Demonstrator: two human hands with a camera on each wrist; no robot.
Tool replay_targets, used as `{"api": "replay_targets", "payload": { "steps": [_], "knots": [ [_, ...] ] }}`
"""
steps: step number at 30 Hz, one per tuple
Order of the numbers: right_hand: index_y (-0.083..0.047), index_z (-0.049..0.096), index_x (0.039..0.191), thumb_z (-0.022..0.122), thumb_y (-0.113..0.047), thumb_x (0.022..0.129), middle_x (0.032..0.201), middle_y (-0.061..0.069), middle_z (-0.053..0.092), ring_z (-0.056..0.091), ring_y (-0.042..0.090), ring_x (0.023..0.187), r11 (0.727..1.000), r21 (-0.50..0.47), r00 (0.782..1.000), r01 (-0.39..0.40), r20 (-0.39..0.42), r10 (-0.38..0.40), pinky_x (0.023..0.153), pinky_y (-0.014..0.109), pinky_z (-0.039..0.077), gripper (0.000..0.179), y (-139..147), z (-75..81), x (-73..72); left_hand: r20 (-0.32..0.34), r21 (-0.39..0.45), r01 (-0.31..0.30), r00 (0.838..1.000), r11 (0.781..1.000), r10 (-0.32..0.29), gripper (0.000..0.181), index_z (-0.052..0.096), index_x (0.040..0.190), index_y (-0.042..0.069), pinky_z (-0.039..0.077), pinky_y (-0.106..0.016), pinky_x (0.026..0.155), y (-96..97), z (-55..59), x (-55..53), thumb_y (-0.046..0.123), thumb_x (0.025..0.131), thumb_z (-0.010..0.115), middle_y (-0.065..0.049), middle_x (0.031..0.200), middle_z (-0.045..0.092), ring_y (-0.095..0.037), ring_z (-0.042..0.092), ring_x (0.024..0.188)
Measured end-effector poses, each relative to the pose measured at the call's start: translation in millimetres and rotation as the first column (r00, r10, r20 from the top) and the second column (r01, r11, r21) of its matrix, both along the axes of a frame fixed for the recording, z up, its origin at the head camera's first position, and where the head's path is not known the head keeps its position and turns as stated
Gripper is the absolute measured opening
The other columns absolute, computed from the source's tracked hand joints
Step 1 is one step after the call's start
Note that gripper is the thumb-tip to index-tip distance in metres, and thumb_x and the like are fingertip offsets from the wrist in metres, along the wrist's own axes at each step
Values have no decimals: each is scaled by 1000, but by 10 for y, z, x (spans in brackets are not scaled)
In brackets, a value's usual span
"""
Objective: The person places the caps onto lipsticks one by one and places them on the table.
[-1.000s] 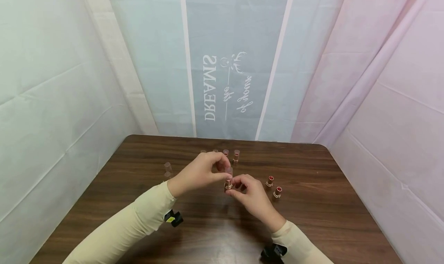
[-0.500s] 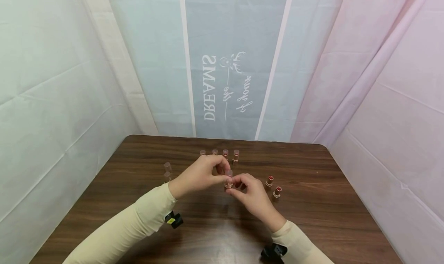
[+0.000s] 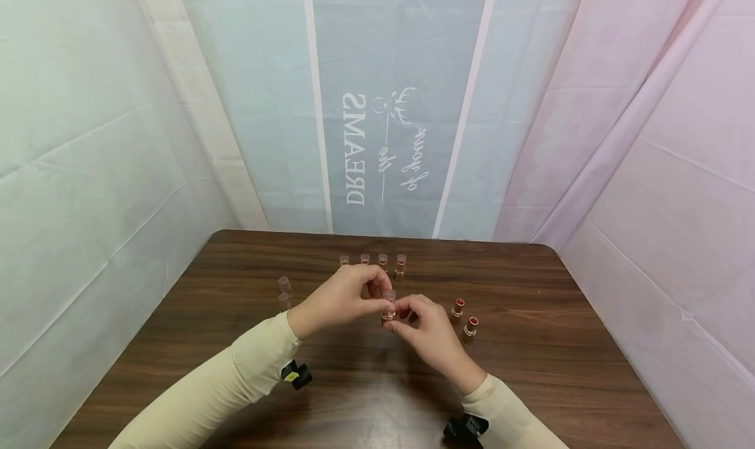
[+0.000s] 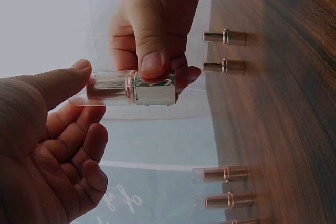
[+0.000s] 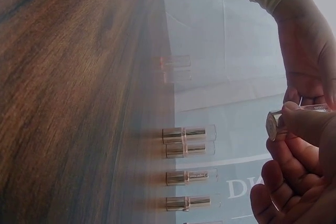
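A gold lipstick tube (image 4: 155, 94) is held upright above the table, between both hands in the middle of the head view. My right hand (image 3: 435, 334) pinches its shiny base between thumb and fingers. From above, my left hand (image 3: 341, 299) pinches the clear cap (image 4: 100, 75), which sits over the upper part of the tube. In the left wrist view the cap reaches down to the ring above the base. The left hand's other fingers curl loosely below the thumb.
Two lipstick tubes without caps (image 3: 470, 327) stand right of the hands, red tips showing. Two loose clear caps (image 3: 285, 285) stand to the left. Several capped lipsticks (image 3: 401, 265) line the back of the brown wooden table (image 3: 519, 383), close behind the left hand.
The left hand has come down slightly, and the clear cap has slid lower over the lipstick tube. The right hand keeps its hold on the base.
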State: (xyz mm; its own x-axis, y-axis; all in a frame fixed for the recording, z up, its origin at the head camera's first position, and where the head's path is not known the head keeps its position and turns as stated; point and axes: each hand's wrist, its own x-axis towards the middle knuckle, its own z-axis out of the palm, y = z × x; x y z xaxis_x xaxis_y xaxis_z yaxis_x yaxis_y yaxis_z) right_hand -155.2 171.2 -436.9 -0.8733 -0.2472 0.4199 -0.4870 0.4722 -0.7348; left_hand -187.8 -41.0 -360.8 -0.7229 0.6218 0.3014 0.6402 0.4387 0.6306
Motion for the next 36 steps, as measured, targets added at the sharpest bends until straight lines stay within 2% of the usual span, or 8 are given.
{"api": "replay_targets", "payload": {
  "steps": [6, 12, 19, 26, 32, 36],
  "knots": [
    [-27, 73, 95, 90, -20, 80, 93, -13, 66, 66, 15, 83, 1000, 1, 1000, 9, -16, -9, 73, 38, 57, 23, -1, 2, 0, 7, 9, -1, 1000, 1000, 1, 19, 66, 95, 21, 56, -31, 72, 4, -9, 1, 22, 88, 84, 14, 85, 67, -5, 62, 77],
    [-27, 73, 95, 90, -19, 80, 93, -13, 67, 67, 19, 82, 1000, -5, 999, 9, -45, -9, 72, 39, 58, 24, 0, 9, -2, 1, 6, -3, 1000, 1000, 3, 19, 66, 95, 20, 56, -31, 72, 6, -8, -3, 22, 88, 83, 13, 85, 66, -5, 61, 77],
    [-27, 73, 96, 90, -19, 80, 92, -13, 66, 65, 12, 81, 1000, -3, 999, 7, -38, -7, 72, 37, 57, 25, -5, -3, -7, -12, -2, -10, 1000, 1000, 10, 19, 66, 94, 20, 56, -31, 72, 12, -11, -6, 20, 87, 84, 13, 86, 66, -5, 60, 77],
    [-27, 73, 97, 89, -21, 81, 90, -10, 66, 66, 21, 81, 999, -41, 999, -12, -36, 10, 72, 38, 57, 23, 2, 22, 0, -3, 34, 12, 1000, 999, -12, 19, 66, 96, 20, 57, -36, 74, 5, 0, -12, 22, 88, 83, 12, 87, 66, -5, 62, 78],
    [-28, 72, 99, 87, -25, 83, 92, -11, 66, 65, 18, 82, 998, -55, 999, -12, -49, 9, 73, 33, 56, 23, 28, 39, -8, -72, -4, 57, 996, 998, -57, 28, 69, 106, 20, 57, -33, 79, -104, 48, -45, 28, 85, 86, 7, 98, 69, -8, 65, 87],
    [-28, 72, 99, 86, -26, 84, 92, -11, 65, 62, 12, 80, 998, -58, 999, 2, -46, -5, 73, 30, 55, 21, 48, 49, -24, -95, -41, 31, 995, 999, -35, 36, 70, 111, 20, 57, -32, 83, -249, 35, -48, 35, 82, 87, 7, 104, 70, -10, 65, 93]
  ]
}}
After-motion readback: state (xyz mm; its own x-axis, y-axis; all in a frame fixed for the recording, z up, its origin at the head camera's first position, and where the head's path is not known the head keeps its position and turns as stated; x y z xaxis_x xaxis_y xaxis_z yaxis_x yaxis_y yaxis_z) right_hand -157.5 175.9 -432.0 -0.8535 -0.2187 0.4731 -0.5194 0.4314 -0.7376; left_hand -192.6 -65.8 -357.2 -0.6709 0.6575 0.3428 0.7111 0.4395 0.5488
